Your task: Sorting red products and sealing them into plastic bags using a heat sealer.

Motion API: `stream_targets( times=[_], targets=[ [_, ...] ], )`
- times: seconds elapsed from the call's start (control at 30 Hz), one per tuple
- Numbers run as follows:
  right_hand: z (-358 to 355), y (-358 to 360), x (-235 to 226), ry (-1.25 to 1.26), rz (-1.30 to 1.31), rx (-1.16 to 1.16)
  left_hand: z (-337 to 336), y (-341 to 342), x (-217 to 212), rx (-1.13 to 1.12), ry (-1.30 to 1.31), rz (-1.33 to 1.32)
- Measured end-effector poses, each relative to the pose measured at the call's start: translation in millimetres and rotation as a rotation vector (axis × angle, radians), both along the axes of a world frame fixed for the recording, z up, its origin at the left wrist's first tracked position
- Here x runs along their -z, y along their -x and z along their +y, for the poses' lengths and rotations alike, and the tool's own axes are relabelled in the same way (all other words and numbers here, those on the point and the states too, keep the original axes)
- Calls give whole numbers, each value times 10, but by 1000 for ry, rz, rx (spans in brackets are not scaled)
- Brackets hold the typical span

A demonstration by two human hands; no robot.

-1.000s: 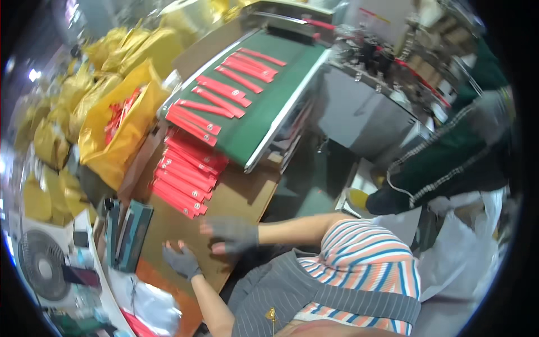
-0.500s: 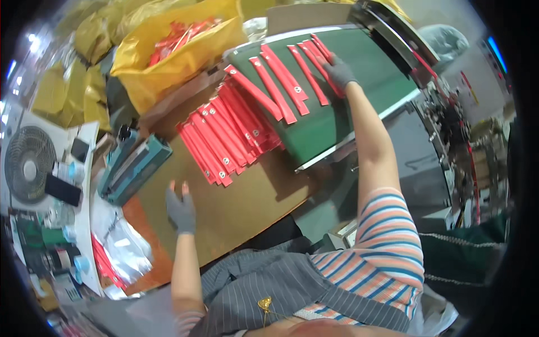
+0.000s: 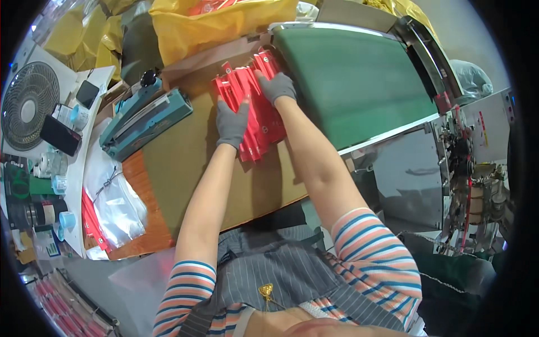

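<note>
A bundle of long, narrow red packets (image 3: 256, 115) lies gathered on the brown board (image 3: 224, 185). Pressed against its left side is my left hand (image 3: 232, 124), in a grey glove with bare fingertips, its thumb over the packets. My right hand (image 3: 277, 88), gloved alike, grips the bundle from the upper right, beside the edge of the green conveyor belt (image 3: 353, 84). Both hands are closed about the bundle, so it is squeezed between them. Some packet ends stick out unevenly at the top and bottom. The fingers underneath are partly hidden.
A teal bag sealer (image 3: 147, 126) stands left of the board. Clear plastic bags (image 3: 118, 208) lie nearer me. A fan (image 3: 29, 105) and a dark phone (image 3: 60, 135) are on the white shelf at far left. Behind the board sits a yellow sack (image 3: 219, 31) holding red packets.
My right hand has come left off the belt, and the packets there are gone from it. My left hand has moved up to the bundle. The spread packets are now pressed closer together.
</note>
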State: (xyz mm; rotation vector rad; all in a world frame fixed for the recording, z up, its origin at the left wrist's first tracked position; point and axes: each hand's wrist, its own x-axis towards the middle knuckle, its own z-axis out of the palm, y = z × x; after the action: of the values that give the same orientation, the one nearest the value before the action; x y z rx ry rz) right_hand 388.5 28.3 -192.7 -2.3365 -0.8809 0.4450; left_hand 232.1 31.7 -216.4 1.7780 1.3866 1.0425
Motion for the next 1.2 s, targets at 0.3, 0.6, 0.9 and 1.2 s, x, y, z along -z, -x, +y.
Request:
stream_targets(
  times=[0.3,0.6,0.9,1.2],
  targets=[
    [-484,1245,-92,-293,1370,-273,63,1125,-6,113,766,-498],
    [-929,1754,-992,-688,1057,-896,-429,2104,-1102,578,72,-426],
    [-1532,2597,-1326,-712,1013,-776,-1119,2470,-1090,551,236,-355],
    [-1323,2598,-760,-76,1468,-1092,-1746,2748,-489,572,660,-956]
  ],
)
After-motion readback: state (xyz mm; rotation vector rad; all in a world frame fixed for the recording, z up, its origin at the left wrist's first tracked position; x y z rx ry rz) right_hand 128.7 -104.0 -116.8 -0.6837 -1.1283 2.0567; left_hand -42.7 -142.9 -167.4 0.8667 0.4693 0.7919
